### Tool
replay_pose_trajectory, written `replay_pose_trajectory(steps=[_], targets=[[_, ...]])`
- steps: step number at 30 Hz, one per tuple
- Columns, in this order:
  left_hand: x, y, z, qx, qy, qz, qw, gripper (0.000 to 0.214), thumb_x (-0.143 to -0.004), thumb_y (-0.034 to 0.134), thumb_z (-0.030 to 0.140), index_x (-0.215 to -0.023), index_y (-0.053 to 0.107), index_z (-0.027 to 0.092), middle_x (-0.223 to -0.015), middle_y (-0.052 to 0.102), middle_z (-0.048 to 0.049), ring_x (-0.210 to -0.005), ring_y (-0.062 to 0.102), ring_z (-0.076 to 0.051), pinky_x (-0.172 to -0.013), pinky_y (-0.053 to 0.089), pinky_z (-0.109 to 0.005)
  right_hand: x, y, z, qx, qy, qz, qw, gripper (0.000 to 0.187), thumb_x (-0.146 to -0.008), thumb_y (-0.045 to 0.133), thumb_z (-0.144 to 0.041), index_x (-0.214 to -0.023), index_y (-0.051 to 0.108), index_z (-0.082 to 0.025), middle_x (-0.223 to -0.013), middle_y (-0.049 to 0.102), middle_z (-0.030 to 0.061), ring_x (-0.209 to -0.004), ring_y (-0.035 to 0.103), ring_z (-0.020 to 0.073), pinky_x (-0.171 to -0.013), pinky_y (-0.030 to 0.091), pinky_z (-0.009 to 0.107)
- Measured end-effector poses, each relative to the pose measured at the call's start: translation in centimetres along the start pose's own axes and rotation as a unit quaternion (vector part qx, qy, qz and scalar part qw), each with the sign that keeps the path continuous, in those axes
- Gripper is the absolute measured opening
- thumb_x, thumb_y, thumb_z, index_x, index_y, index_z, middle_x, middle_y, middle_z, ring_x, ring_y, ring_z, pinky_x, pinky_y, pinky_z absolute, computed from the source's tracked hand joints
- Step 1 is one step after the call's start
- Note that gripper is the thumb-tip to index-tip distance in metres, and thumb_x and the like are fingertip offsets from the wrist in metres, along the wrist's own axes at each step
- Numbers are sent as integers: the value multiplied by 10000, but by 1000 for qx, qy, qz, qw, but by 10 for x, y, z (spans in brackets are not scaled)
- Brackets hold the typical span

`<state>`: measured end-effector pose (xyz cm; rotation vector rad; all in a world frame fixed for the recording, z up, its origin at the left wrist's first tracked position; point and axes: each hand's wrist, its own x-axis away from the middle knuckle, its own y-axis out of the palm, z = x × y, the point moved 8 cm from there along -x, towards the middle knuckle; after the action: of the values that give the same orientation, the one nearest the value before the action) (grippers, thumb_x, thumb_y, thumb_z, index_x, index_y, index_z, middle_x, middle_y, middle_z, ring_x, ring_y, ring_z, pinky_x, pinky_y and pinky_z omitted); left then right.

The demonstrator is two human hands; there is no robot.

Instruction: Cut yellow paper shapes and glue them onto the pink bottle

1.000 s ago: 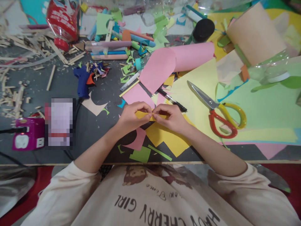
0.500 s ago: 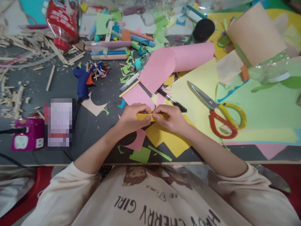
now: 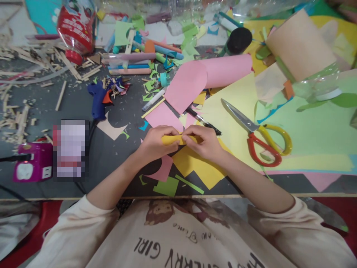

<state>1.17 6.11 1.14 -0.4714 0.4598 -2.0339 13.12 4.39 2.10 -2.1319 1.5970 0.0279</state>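
Yellow paper strip (image 3: 170, 140) is in your two hands, at the middle of the scene, a little above the near part of the tabletop (image 3: 74, 101). Your left hand (image 3: 154, 141) holds its left part, and its fingers are clamped on the paper together with the thumb. Your right hand (image 3: 205, 143) pinches the same strip farther right, also with fingers and thumb closed on it. The tips of both hands are just beside each other; whether they touch, I cannot tell.

Near you, partly under your right hand, there lies a larger yellow sheet (image 3: 202, 167). A pink scrap (image 3: 164, 169) and a green scrap (image 3: 167, 186) are on the near side too. Just beyond your right hand is a black marker (image 3: 205, 121). To the right, the scissors (image 3: 252, 128) lie with their blades pointing far and left. A blue glue gun (image 3: 97, 99) is well apart, to the left.
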Motion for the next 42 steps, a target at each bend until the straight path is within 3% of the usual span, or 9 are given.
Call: replay_pose_trajectory(steps=[9, 14, 16, 20, 22, 27, 31, 35, 42], targets=[[0, 1, 2, -35, 36, 4, 999, 66, -706, 595, 232, -658, 597, 187, -648, 643, 25, -623, 560, -116, -629, 448, -225, 0, -6, 3, -15, 22, 35, 999, 191, -897, 567, -247, -719, 622, -205, -674, 680, -4, -602, 592, 114, -583, 459, 246], [3, 4, 8, 2, 97, 7, 995, 98, -719, 544, 158, -629, 571, 188, -617, 623, 25, -604, 574, -105, -629, 463, -220, 1, -25, 14, -56, 88, 133, 986, 195, -880, 603, -319, -720, 590, -208, -684, 632, -9, -641, 579, 128, -616, 476, 274], [3, -5, 3, 47, 89, 57, 993, 62, -743, 538, 155, -721, 584, 191, -679, 629, 26, -601, 568, -91, -583, 451, -199, 2, -25, 16, -83, 103, 138, 982, 216, -874, 625, -357, -721, 587, -209, -675, 611, -15, -632, 562, 125, -611, 471, 276], [11, -32, -3, 82, 115, 237, 961, 102, -769, 540, 112, -805, 538, 207, -742, 578, 40, -633, 555, -81, -595, 464, -187, 2, -19, 19, -124, 118, 128, 977, 187, -853, 643, -323, -711, 593, -211, -656, 597, -21, -614, 538, 118, -586, 453, 267], [16, -35, 4, 47, 161, 256, 952, 110, -823, 538, 117, -865, 571, 212, -794, 604, 25, -692, 575, -94, -638, 484, -202, 3, -18, 20, -131, 124, 131, 975, 163, -842, 637, -288, -704, 597, -212, -654, 600, -23, -611, 536, 115, -582, 451, 263], [21, -18, 20, -110, 240, 169, 950, 266, -987, 437, 269, -1119, 664, 224, -1189, 644, -86, -1116, 589, -196, -974, 484, -358, 4, -18, 23, -133, 148, 130, 971, 173, -838, 642, -301, -696, 596, -214, -658, 602, -21, -616, 538, 117, -591, 454, 267], [22, 0, 19, -190, 277, 121, 934, 417, -1019, 340, 427, -1321, 579, 268, -1556, 372, -104, -1438, 349, -274, -1158, 327, -495, 4, -19, 26, -145, 161, 143, 966, 201, -833, 664, -329, -688, 593, -208, -650, 591, -24, -610, 526, 112, -592, 452, 263], [21, 11, 16, -170, 292, 82, 937, 572, -1014, 336, 469, -1558, 229, 328, -1663, 153, -96, -1528, 178, -317, -1201, 246, -559, 4, -16, 29, -177, 181, 139, 958, 197, -822, 679, -347, -700, 612, -207, -674, 611, -20, -630, 542, 115, -617, 466, 269], [21, 14, 18, -168, 274, 25, 947, 676, -998, 400, 474, -1584, 91, 340, -1679, 61, -121, -1538, 117, -374, -1194, 218, -635, 4, -14, 32, -221, 203, 131, 945, 200, -776, 727, -362, -702, 629, -203, -687, 628, -21, -630, 551, 111, -639, 478, 278]])
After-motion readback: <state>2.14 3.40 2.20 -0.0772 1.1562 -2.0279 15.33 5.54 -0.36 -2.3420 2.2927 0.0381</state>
